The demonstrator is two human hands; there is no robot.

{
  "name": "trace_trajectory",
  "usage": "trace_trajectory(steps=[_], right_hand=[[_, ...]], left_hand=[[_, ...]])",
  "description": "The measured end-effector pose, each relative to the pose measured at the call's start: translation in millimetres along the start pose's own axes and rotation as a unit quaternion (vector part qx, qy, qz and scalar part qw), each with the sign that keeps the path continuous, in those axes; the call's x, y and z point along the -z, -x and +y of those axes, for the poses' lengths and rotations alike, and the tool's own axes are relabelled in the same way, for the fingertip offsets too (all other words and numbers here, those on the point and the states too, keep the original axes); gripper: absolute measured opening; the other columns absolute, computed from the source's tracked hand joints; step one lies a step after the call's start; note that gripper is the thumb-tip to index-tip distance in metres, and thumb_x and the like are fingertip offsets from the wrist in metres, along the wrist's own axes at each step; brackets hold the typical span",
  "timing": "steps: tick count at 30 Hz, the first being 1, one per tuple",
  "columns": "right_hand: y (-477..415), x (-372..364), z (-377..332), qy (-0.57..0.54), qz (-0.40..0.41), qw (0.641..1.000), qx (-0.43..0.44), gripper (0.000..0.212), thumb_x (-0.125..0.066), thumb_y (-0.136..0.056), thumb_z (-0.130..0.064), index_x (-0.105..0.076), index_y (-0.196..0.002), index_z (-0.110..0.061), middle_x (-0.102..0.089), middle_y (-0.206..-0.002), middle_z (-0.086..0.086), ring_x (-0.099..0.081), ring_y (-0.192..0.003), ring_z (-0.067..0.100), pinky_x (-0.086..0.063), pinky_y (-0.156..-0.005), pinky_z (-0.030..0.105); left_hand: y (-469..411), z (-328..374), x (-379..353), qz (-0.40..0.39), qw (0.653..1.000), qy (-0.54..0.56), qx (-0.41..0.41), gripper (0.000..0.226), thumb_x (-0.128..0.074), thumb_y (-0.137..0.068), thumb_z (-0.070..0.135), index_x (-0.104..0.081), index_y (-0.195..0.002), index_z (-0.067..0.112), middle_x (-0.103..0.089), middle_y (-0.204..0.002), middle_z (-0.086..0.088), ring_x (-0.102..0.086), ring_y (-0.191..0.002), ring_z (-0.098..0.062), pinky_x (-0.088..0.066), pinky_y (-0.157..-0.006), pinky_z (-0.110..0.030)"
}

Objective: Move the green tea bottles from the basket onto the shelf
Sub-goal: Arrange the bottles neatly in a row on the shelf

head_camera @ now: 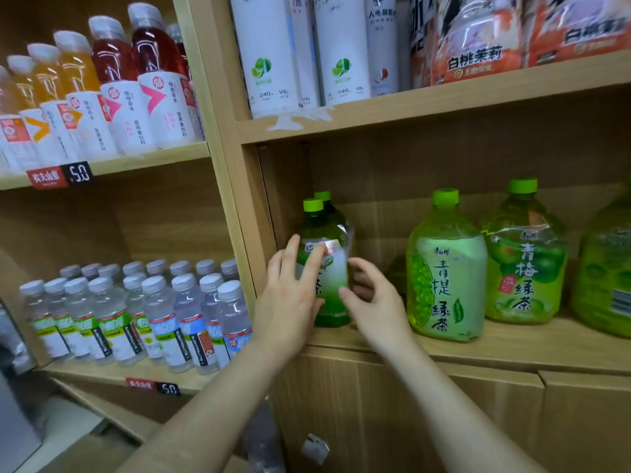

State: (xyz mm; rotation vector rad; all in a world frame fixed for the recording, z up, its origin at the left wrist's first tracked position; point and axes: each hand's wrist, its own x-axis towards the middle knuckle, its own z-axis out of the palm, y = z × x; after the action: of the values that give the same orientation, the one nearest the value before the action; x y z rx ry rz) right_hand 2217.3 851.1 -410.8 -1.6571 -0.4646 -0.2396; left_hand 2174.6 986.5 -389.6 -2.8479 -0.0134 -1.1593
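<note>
Green tea bottle [324, 268] is stood upright at the shelf's [512, 346] left end, held between left hand [290, 302] and right hand [372, 298]. Neighbouring bottles are labelled 青提绿茶 [444, 268] and 青梅绿茶 [524, 261].

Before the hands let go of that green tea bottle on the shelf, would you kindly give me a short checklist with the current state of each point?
1. Dark green plastic tea bottle with a light green cap stands upright on the light wooden shelf board: ok.
2. Left hand rests fingers on the label: ok.
3. Right hand touches the bottle's right side: ok, grip firmness cannot tell.
4. Second green-capped bottle directly behind it: ok, contact cannot tell.
5. Gap to the large light green grape tea jug on the right: ok, apart.
6. Basket with remaining bottles: cannot tell, out of view.
</note>
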Motion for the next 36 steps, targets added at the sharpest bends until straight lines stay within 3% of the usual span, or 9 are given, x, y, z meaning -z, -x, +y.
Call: trace_trajectory(steps=[5,7,10,12,16,19,24,32,36], right_hand=[[-9.5,4.5,-7.4,0.014,-0.048,0.998,-0.028,0.048,-0.061,-0.089,-0.014,-0.051,-0.13,-0.036,-0.059,-0.127,0.0,-0.058,-0.111,0.017,-0.049,-0.097,0.038],[-5.9,16.5,-21.8,0.173,0.003,0.981,0.088,0.045,-0.059,-0.089,-0.014,-0.053,-0.132,-0.024,-0.059,-0.128,0.001,-0.058,-0.11,0.016,-0.047,-0.097,0.031],[0.5,51.3,-54.3,0.314,0.193,0.89,0.27,0.038,-0.062,-0.084,-0.016,-0.061,-0.122,-0.016,-0.061,-0.118,0.002,-0.055,-0.108,0.021,-0.047,-0.088,0.032],[-5.6,75.7,-64.7,0.393,0.244,0.852,0.245,0.052,-0.067,-0.081,-0.03,-0.052,-0.13,-0.022,-0.053,-0.129,0.009,-0.046,-0.119,0.028,-0.044,-0.09,0.044],[-20.0,94.5,-47.1,0.521,0.142,0.835,0.108,0.087,-0.068,-0.074,-0.056,-0.02,-0.145,-0.04,-0.023,-0.152,0.017,-0.038,-0.127,0.037,-0.038,-0.098,0.052],[-24.3,97.5,-33.9,0.509,0.147,0.839,0.123,0.088,-0.07,-0.071,-0.058,-0.028,-0.145,-0.033,-0.04,-0.139,0.028,-0.047,-0.119,0.041,-0.039,-0.094,0.049],[-24.1,106.2,-25.0,0.441,0.122,0.878,0.137,0.084,-0.069,-0.071,-0.058,-0.036,-0.143,-0.029,-0.034,-0.144,0.025,-0.036,-0.13,0.04,-0.038,-0.1,0.05],[-8.8,117.3,-12.2,0.416,0.102,0.889,0.16,0.091,-0.068,-0.073,-0.056,-0.017,-0.146,-0.038,-0.02,-0.152,0.014,-0.028,-0.138,0.032,-0.042,-0.101,0.046],[0.2,138.3,-14.2,0.312,0.039,0.939,0.14,0.084,-0.069,-0.082,-0.038,-0.012,-0.143,-0.051,-0.018,-0.153,-0.007,-0.026,-0.14,0.015,-0.039,-0.107,0.041]], left_hand=[[-17.8,10.4,-8.0,-0.011,0.999,-0.034,0.029,0.09,-0.079,-0.07,0.031,-0.021,-0.139,0.025,-0.033,-0.144,-0.017,-0.034,-0.129,-0.034,-0.055,-0.074,-0.038],[-28.0,12.1,-9.6,-0.027,0.998,-0.06,0.023,0.084,-0.073,-0.076,0.037,-0.02,-0.14,0.026,-0.027,-0.145,-0.014,-0.029,-0.131,-0.031,-0.054,-0.074,-0.035],[-41.8,8.3,-16.4,-0.024,0.996,-0.087,0.017,0.077,-0.072,-0.077,0.033,-0.027,-0.139,0.023,-0.033,-0.143,-0.014,-0.037,-0.123,-0.03,-0.054,-0.069,-0.033],[-47.6,4.9,-23.9,-0.022,0.996,-0.087,0.018,0.075,-0.072,-0.077,0.025,-0.03,-0.139,0.02,-0.037,-0.142,-0.018,-0.041,-0.121,-0.033,-0.054,-0.068,-0.036],[-52.2,3.9,-33.5,-0.025,0.995,-0.098,-0.013,0.083,-0.082,-0.064,0.016,-0.037,-0.134,0.011,-0.046,-0.133,-0.024,-0.047,-0.119,-0.039,-0.056,-0.069,-0.039],[-56.3,4.2,-36.1,-0.021,0.995,-0.096,-0.015,0.08,-0.082,-0.062,0.014,-0.038,-0.13,0.011,-0.048,-0.132,-0.024,-0.05,-0.118,-0.038,-0.057,-0.06,-0.038],[-66.7,5.2,-36.0,-0.071,0.989,-0.122,-0.04,0.068,-0.054,-0.09,0.013,-0.014,-0.144,0.022,-0.01,-0.155,-0.022,-0.015,-0.142,-0.036,-0.052,-0.086,-0.04],[-75.7,11.8,-18.5,-0.095,0.982,-0.151,-0.06,0.069,-0.056,-0.086,0.006,-0.024,-0.145,0.022,-0.025,-0.149,-0.025,-0.029,-0.136,-0.039,-0.05,-0.087,-0.043],[-76.5,32.3,4.9,-0.123,0.992,0.002,0.004,0.063,-0.06,-0.086,0.021,-0.033,-0.143,0.024,-0.031,-0.149,-0.015,-0.033,-0.135,-0.032,-0.044,-0.101,-0.044]])
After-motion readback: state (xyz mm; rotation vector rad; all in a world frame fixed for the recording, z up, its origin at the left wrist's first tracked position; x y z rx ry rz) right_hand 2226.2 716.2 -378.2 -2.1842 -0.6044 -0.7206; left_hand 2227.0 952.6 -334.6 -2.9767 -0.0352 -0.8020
